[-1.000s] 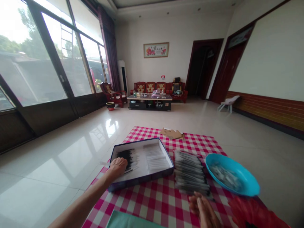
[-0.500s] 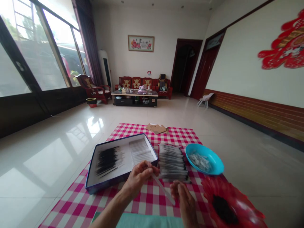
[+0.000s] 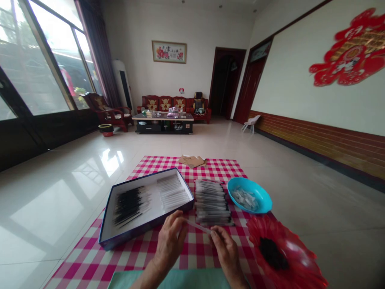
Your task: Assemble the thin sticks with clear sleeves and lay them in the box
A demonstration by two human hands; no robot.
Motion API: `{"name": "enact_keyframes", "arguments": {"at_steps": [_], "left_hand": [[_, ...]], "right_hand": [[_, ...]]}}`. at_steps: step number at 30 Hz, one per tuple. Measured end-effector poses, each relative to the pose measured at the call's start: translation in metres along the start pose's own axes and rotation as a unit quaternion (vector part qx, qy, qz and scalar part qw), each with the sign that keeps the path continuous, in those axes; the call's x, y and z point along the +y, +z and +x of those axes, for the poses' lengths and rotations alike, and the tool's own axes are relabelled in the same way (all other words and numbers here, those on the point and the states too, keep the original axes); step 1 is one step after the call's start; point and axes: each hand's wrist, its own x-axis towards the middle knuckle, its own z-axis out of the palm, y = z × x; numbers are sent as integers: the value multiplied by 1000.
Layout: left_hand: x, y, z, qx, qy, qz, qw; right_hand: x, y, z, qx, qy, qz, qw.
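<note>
Between my two hands is a slim translucent pen barrel [image 3: 198, 226], held level over the checked cloth. My left hand [image 3: 172, 235] pinches its left end, and the fingers of my right hand [image 3: 223, 245] close on its right end. Just beyond them lies a stack of finished-looking pens [image 3: 212, 202], whitish with dark ends. On the left, a shallow blue-edged box [image 3: 144, 224] holds dark pen refills [image 3: 128, 205] and a row of clear tubes [image 3: 172, 192].
A blue bowl [image 3: 266, 202] with small whitish pieces [image 3: 245, 198] stands right of the stack. Nearer is a red fluted bowl [image 3: 296, 257] with small black pieces [image 3: 273, 253]. Torn cardboard [image 3: 192, 161] lies at the table's far edge; a green cloth [image 3: 192, 279] lies at the near edge.
My right hand has come up to the barrel's free end and grips it. The barrel has turned from slanting down to nearly level. The view has shifted a little to the right.
</note>
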Motion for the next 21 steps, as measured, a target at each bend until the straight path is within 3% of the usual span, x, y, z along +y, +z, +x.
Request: {"name": "enact_keyframes", "arguments": {"at_steps": [2, 5, 8, 12, 15, 21], "left_hand": [[6, 4, -3, -10, 113, 133, 985], [13, 17, -8, -61, 182, 209, 959], [12, 35, -16, -83, 171, 231, 954], [4, 50, -25, -53, 155, 235, 958], [-2, 53, -27, -41, 158, 220, 962], [-9, 54, -25, -91, 170, 167, 967]], "right_hand": [[-4, 2, -1, -20, 6, -3, 1000], [-11, 4, -3, -56, 8, -4, 998], [-13, 5, -4, -55, 17, 12, 998], [-5, 3, 0, -39, 24, 16, 999], [3, 1, 3, -35, 3, -25, 999], [6, -2, 5, -26, 15, -27, 999]]}}
